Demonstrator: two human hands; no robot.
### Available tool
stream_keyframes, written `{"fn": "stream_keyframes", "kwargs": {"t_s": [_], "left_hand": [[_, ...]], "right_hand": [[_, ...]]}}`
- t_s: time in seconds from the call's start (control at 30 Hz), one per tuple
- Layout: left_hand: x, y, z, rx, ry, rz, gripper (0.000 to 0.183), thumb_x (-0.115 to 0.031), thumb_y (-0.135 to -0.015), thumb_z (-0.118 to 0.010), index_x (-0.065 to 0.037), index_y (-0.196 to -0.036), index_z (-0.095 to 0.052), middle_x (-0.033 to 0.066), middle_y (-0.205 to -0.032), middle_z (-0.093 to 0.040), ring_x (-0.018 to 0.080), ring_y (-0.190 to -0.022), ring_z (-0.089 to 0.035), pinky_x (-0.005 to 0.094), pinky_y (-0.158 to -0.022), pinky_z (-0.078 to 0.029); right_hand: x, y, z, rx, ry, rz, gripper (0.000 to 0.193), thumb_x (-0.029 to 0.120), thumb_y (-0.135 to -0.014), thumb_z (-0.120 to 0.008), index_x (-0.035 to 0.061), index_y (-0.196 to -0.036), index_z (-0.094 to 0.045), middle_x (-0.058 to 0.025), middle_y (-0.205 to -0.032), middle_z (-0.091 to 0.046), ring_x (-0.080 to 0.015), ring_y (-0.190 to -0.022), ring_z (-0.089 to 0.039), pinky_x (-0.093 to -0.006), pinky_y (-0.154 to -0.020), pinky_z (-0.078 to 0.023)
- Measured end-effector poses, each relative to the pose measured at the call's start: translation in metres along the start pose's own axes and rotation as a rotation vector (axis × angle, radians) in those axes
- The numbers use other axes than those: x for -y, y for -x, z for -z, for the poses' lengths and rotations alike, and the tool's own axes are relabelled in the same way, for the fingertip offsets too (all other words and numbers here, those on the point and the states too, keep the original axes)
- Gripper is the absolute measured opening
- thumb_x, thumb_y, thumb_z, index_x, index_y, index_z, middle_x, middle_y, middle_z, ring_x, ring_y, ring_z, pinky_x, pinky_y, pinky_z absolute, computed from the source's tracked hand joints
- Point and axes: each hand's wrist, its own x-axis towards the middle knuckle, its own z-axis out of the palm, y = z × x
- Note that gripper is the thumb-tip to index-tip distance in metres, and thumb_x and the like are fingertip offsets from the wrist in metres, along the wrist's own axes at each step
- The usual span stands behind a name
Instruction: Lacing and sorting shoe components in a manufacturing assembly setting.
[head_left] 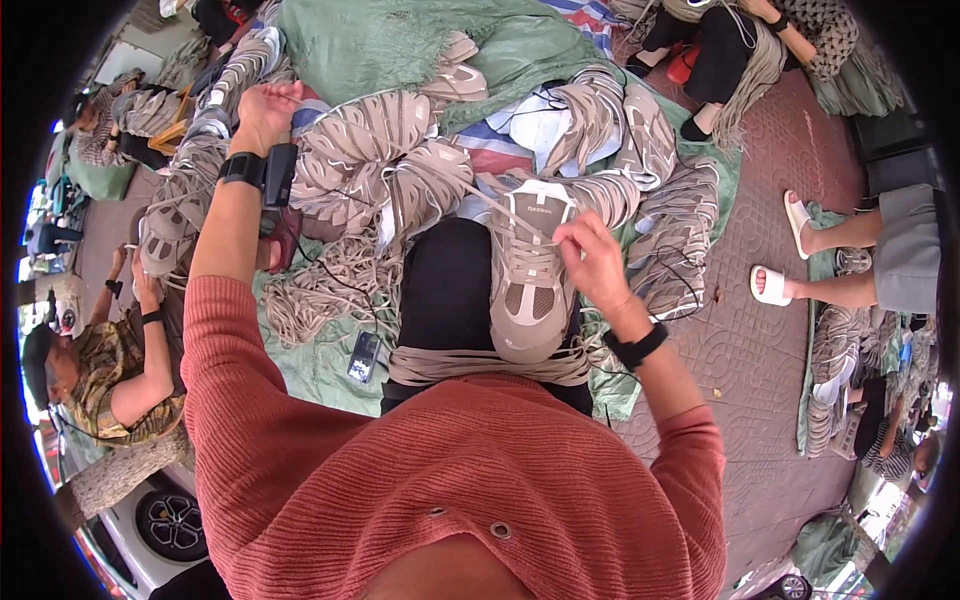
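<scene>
A beige-grey upper of a sports shoe (527,300), with a mesh toe and white-edged tongue, lies over my right thigh, toe toward me. My left hand (266,114) is raised far out to the left, fingers pinched on a flat beige shoelace (462,184). That lace runs taut down across the stacked uppers to the lacing of the shoe upper. At the upper's right edge my right hand (597,262) is closed, thumb and fingertips together by the eyelets, seemingly on a lace. Several spare laces (440,366) lie across my lap.
Stacked shoe uppers (362,140) fan out ahead on a green sheet (390,45). A heap of loose laces (325,290) lies left of my knee, near a phone (363,356). A dark cable (670,300) loops at right. Other people sit or stand at both sides.
</scene>
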Motion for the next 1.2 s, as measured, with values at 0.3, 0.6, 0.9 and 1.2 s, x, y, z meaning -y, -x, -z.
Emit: {"fn": "stream_keyframes", "kwargs": {"t_s": [0.3,0.6,0.9,1.2], "left_hand": [[-0.087,-0.043,0.05,-0.143,-0.018,-0.076,0.014,0.003,-0.081,-0.032,-0.003,-0.069,-0.036,0.006,-0.057,-0.037,0.0193,-0.05,-0.037,0.0332,-0.062,-0.041],[-0.036,0.111,-0.045,0.348,-0.49,-0.256,0.019,-0.012,-0.088,-0.041,0.003,-0.095,-0.05,0.0114,-0.085,-0.057,0.0214,-0.083,-0.058,0.0383,-0.085,-0.047],[0.102,0.266,-0.126,1.004,-0.99,-0.851,0.01,-0.009,-0.081,-0.06,0.0,-0.082,-0.056,0.0052,-0.085,-0.053,0.0156,-0.083,-0.052,0.027,-0.074,-0.042],[0.24,0.222,-0.019,0.763,-1.611,-1.032,0.03,-0.007,-0.068,-0.059,0.0,-0.097,-0.052,0.0127,-0.095,-0.05,0.0297,-0.096,-0.046,0.0383,-0.086,-0.038]], "right_hand": [[-0.005,0.026,-0.03,-0.373,0.126,-0.124,0.017,-0.005,-0.072,-0.056,0.0052,-0.085,-0.051,-0.0066,-0.071,-0.045,-0.0216,-0.054,-0.048,-0.032,-0.05,-0.041],[0.018,-0.02,0.016,-0.078,-0.076,-0.165,0.022,0.006,-0.083,-0.059,0.0002,-0.103,-0.054,-0.0049,-0.093,-0.06,-0.0135,-0.089,-0.057,-0.0257,-0.081,-0.044],[0.131,-0.076,0.058,0.067,-0.382,-0.228,0.029,0.014,-0.084,-0.06,0.0005,-0.109,-0.056,-0.0064,-0.09,-0.064,-0.0108,-0.074,-0.056,-0.0256,-0.068,-0.048],[0.039,0.079,0.237,-0.771,-0.863,-0.44,0.018,0.017,-0.091,-0.05,0.0025,-0.096,-0.059,0.0029,-0.064,-0.044,-0.0082,-0.056,-0.041,-0.026,-0.066,-0.046]]}}
